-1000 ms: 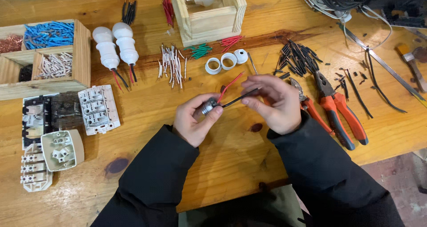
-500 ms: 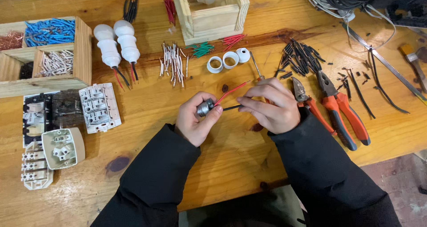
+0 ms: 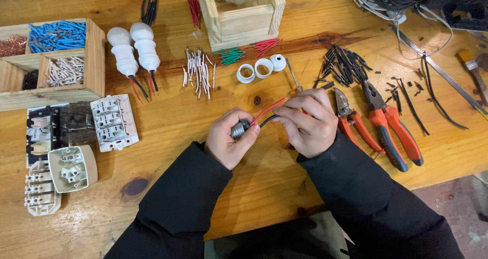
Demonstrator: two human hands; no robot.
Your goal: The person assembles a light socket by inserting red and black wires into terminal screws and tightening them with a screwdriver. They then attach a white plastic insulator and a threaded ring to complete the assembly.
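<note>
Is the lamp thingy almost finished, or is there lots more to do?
Partly done. Two white lamp holders on the table already have wires coming out. In hand: the left hand holds a metal socket part, and the right hand pinches its red wire and black wire. Left: three white rings still lie loose beside the wooden box.

A small metal lamp socket point(image 3: 240, 129) lies sideways above the bench, its red wire point(image 3: 268, 109) and black wire point(image 3: 268, 120) trailing rightward.
</note>
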